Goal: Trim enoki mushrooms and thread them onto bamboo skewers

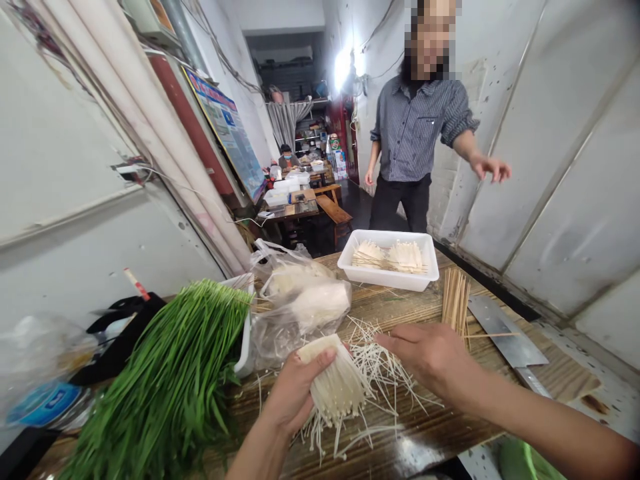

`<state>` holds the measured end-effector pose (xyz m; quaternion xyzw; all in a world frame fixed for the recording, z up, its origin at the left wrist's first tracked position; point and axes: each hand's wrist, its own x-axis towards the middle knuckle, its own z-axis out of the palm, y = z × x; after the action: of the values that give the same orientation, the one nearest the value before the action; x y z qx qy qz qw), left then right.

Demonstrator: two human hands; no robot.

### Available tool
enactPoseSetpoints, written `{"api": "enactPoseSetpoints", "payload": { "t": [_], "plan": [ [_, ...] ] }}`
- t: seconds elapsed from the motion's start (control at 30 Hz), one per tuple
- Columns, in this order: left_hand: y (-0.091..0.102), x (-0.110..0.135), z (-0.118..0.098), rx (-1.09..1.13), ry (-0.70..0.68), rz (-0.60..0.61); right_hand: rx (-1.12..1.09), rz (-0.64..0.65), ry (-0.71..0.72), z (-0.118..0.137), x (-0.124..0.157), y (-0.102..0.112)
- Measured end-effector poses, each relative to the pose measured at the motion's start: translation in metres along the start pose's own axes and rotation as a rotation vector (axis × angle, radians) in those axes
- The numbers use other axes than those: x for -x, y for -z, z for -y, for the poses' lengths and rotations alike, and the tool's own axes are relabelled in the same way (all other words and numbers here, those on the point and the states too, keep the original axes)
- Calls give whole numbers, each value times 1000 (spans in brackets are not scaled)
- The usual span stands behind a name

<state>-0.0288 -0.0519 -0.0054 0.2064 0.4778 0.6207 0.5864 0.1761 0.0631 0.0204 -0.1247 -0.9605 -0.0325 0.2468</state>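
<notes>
My left hand (295,393) is closed around a white bunch of enoki mushrooms (336,387), held just above the wooden table (400,427). My right hand (430,353) hovers to the right of the bunch, palm down, fingers curled together and pinching a thin wooden skewer (493,335). Loose enoki strands (380,373) lie scattered on the wood beneath both hands. A bundle of bamboo skewers (455,300) rests just beyond my right hand.
A big heap of green chives (170,380) fills the left. Bagged enoki (305,303) sit behind it. A white tray (390,275) with skewered mushrooms stands further back. A cleaver (505,337) lies at right. A person in a striped shirt (415,133) stands beyond the table.
</notes>
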Motion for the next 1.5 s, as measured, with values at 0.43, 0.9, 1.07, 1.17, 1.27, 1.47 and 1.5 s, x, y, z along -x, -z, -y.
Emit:
{"api": "enactPoseSetpoints", "payload": {
  "t": [0.43, 0.9, 1.07, 1.17, 1.27, 1.47, 1.5],
  "plan": [
    [-6, 4, -4, -58, 9, 47, -74, 43, 0, -4, 3, 1],
    [-11, 9, -9, -113, 32, 66, -405, 102, 14, -12, -2, 5],
    [-14, 11, -11, -116, 41, 58, -513, 112, 13, -16, -5, 2],
    [-15, 11, -12, -122, 47, 79, -557, 100, 25, -18, -7, 1],
    [-15, 11, -12, -148, 34, 86, -582, 109, 42, -19, -7, 0],
    [-19, 11, -12, -153, -9, 100, -597, 112, 23, -20, -7, 1],
    [-19, 11, -13, -156, -12, 104, -600, 111, 22, -20, -7, 1]
  ]
}}
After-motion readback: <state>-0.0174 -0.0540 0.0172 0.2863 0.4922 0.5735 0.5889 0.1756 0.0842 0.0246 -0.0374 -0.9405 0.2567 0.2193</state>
